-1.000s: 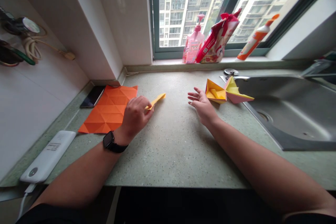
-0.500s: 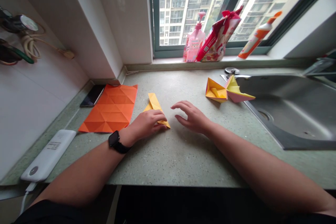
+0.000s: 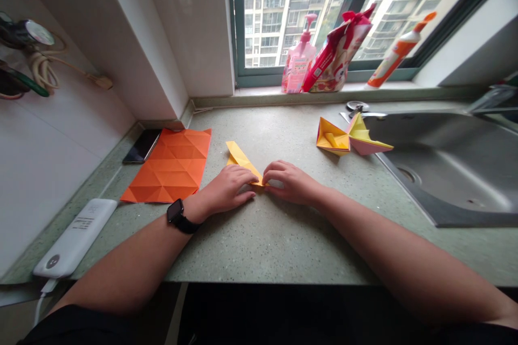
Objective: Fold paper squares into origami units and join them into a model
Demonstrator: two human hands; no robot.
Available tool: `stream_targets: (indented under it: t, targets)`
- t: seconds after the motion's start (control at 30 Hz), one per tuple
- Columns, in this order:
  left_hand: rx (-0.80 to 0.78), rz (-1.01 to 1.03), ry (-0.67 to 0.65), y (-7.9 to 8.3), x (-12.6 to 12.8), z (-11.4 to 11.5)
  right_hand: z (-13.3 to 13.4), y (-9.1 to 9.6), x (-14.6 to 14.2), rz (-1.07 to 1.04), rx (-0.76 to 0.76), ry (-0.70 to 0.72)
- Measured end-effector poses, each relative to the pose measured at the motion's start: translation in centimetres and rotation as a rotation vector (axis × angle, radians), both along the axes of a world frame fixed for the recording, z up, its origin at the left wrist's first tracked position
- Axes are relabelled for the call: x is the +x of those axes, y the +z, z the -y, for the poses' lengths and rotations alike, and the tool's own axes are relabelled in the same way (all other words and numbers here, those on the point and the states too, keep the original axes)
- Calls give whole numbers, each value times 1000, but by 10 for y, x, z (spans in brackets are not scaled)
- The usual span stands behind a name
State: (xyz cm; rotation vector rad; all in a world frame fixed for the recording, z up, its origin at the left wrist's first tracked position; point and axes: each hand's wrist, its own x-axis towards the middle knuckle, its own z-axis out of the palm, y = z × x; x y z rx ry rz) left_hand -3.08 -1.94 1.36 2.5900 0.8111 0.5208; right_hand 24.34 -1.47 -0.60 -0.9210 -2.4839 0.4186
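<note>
A piece of folded yellow paper lies on the counter in front of me, its long strip slanting from upper left down to a point at the right. My left hand covers its lower part, fingertips pressing near that point and the thumb tucked below. At the pointed end, my right hand pinches the tip between thumb and fingers. The paper's lower edge is partly hidden under my left hand. Left of it, a creased orange sheet rests flat, apart from both hands.
Two folded paper shapes, one orange-yellow and one yellow and pink, stand by the steel sink. A phone and a white power bank lie at the left. A pink pump bottle stands on the windowsill.
My right hand has moved left from open air and closed on the paper's pointed tip. The yellow paper has turned slightly, its tip now a little higher.
</note>
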Motion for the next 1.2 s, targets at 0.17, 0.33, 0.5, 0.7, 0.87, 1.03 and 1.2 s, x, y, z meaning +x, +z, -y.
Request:
stream_targets:
  t: [0.17, 0.33, 0.5, 0.7, 0.87, 1.03, 1.2]
  targets:
    - [62, 0, 2, 1, -1, -1, -1, 2, 2, 12, -8, 9]
    - [47, -25, -60, -1, -1, -3, 1, 5, 2, 35, 13, 22]
    - [35, -35, -58, -1, -1, -2, 3, 7, 0, 31, 22, 23]
    - [60, -85, -32, 2, -1, 1, 0, 5, 3, 3, 9, 8]
    - [68, -125, -22, 1, -1, 2, -2, 4, 5, -6, 5, 0]
    - [97, -122, -21, 3, 0, 5, -2, 6, 6, -13, -9, -5]
    - [42, -79, -73, 5, 1, 7, -2, 8, 7, -8, -28, -5]
